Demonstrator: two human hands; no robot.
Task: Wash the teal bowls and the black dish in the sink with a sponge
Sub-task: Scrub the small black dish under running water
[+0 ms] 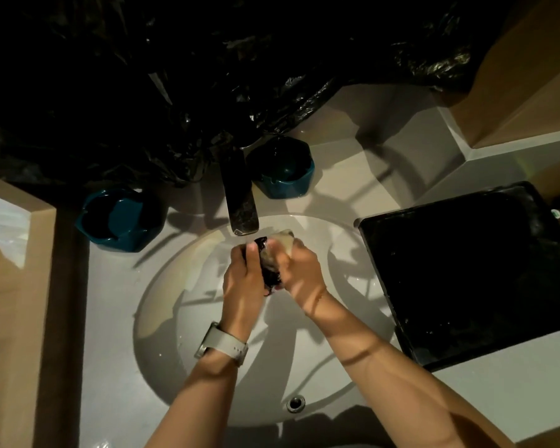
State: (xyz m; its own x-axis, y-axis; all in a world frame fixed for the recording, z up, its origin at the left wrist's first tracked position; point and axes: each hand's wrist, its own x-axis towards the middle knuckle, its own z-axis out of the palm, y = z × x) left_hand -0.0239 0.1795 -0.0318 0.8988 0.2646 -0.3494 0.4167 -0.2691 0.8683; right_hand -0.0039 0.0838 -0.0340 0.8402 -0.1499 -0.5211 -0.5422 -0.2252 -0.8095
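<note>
Both hands meet over the white sink basin (pixel 175 334), just below the tap. My left hand (pixel 243 279) and my right hand (pixel 299 270) squeeze a sponge (pixel 270 263) between them; it is pale on one side and dark on the other. One teal bowl (pixel 120 218) stands on the counter left of the tap. A second teal bowl (pixel 283 169) stands right of the tap at the back. The black square dish (pixel 466 270) lies on the counter to the right, its edge over the basin rim.
A dark tap spout (pixel 241 202) reaches over the basin from the back. Black plastic sheeting (pixel 207 76) covers the wall behind. The overflow hole (pixel 295 403) sits at the basin's near side. A wooden ledge (pixel 10 286) runs along the left, a boxed corner (pixel 524 92) at back right.
</note>
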